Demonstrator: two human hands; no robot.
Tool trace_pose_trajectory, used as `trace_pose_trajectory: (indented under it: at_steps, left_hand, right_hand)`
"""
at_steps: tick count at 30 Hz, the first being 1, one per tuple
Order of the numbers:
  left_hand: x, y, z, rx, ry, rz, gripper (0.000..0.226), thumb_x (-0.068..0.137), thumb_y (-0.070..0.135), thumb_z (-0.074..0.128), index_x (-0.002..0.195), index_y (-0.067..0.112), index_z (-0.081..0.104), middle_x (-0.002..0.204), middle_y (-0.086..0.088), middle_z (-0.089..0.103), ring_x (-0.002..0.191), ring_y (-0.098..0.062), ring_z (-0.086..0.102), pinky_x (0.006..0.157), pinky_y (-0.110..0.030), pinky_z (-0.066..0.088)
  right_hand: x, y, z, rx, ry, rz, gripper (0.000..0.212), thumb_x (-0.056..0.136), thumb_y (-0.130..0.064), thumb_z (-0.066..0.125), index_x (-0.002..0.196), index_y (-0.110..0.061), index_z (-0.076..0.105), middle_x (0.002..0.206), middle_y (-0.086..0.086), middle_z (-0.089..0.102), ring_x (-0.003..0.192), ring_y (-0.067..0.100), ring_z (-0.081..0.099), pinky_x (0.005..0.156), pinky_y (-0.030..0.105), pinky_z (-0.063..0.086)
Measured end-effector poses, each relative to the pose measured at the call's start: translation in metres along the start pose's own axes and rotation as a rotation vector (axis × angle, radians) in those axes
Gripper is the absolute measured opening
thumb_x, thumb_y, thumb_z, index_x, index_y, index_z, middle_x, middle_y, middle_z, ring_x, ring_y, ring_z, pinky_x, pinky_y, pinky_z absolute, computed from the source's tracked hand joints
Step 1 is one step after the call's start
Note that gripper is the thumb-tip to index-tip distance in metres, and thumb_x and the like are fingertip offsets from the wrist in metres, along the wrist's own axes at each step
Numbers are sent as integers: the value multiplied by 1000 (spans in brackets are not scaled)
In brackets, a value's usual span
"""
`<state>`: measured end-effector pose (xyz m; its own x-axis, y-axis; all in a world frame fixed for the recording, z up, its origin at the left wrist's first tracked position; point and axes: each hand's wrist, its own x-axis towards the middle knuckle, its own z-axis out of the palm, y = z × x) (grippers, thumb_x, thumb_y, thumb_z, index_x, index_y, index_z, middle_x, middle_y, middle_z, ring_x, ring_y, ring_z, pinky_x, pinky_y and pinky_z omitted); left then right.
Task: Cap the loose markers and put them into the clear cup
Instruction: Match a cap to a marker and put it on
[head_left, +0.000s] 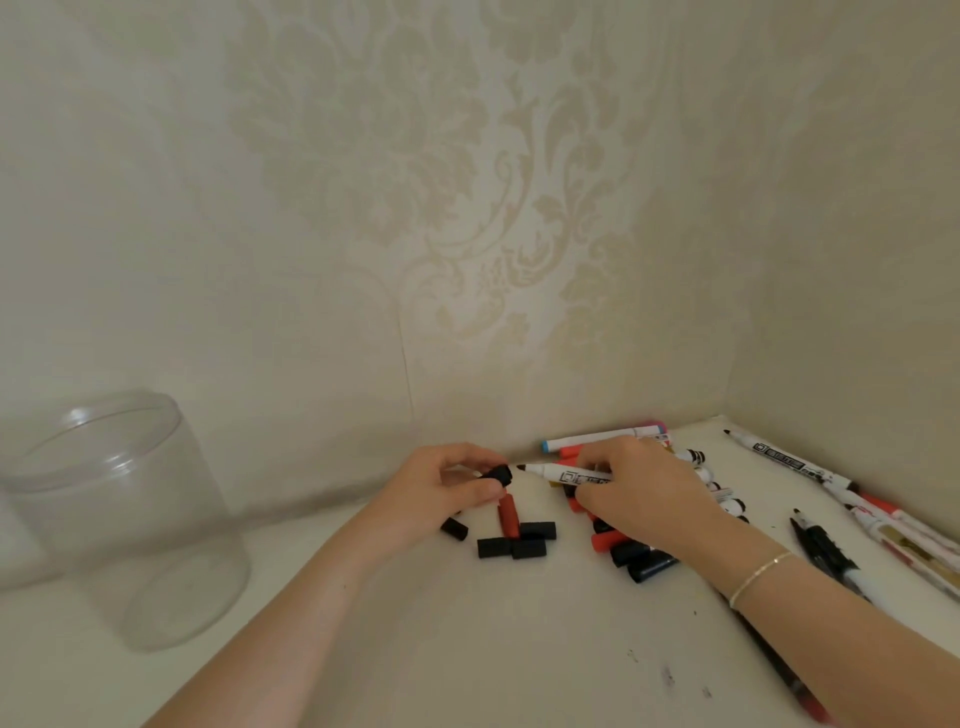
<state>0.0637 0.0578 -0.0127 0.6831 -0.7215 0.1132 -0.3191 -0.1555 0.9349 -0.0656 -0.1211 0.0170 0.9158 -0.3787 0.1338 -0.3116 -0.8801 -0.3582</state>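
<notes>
Two hands work: left hand (447, 488) pinches a black cap (500, 475), right hand (639, 493) grips an uncapped marker (563, 474), seemingly black-tipped.

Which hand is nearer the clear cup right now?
Left. The left hand, pinching a black cap, is to the right of the clear cup. The right hand, holding a marker, is farther right.

Short black plastic caps (511, 547) — one long red cap (508, 516) between them — and cream damask-patterned wallpaper (467, 208) behind.
</notes>
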Motion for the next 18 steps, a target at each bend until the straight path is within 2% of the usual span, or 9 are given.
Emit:
trace_pose_trajectory:
  at_steps: [3,8,10,13,15,18]
  left_hand:
    - [-2,9,3,-27,-26,0,20,87,4,66,103,14,70,104,-12,72,96,-23,70,84,-21,53]
    - [-4,19,6,163,-69,20,20,87,14,67,98,31,71,89,16,73,89,2,65,78,-11,43]
    - [-4,22,9,203,-78,46,18,88,16,67,97,32,70,88,19,71,87,4,64,79,-12,43]
    - [-5,27,15,58,-107,66,8,92,12,61,99,17,63,91,4,74,75,-10,65,67,-19,45]
    - [-6,31,19,-32,-114,72,5,94,12,57,98,9,58,88,-5,73,63,-13,59,59,-21,44]
    - [-7,35,28,-125,-107,63,6,95,12,56,96,6,56,81,-8,67,59,-14,53,58,-23,47]
  right_hand:
    - [-1,-2,0,-48,6,-15,16,88,-29,52,95,-33,65,68,-10,56,59,7,51,49,20,36]
    - [-4,-6,1,-122,32,-77,17,88,-30,50,98,-32,64,74,-9,59,71,11,56,54,21,40]
    - [-5,-8,3,-119,59,-122,19,88,-29,50,101,-31,64,81,-7,63,74,12,56,61,25,45]
    - [-5,-10,5,-21,96,-161,20,88,-27,50,100,-32,65,76,-7,60,71,12,53,57,22,40]
    - [-5,-11,5,31,128,-176,16,89,-28,51,93,-30,66,72,-7,59,70,12,54,53,21,34]
    - [-5,-14,6,26,180,-170,15,89,-30,52,84,-26,66,71,-4,62,70,15,57,56,26,39]
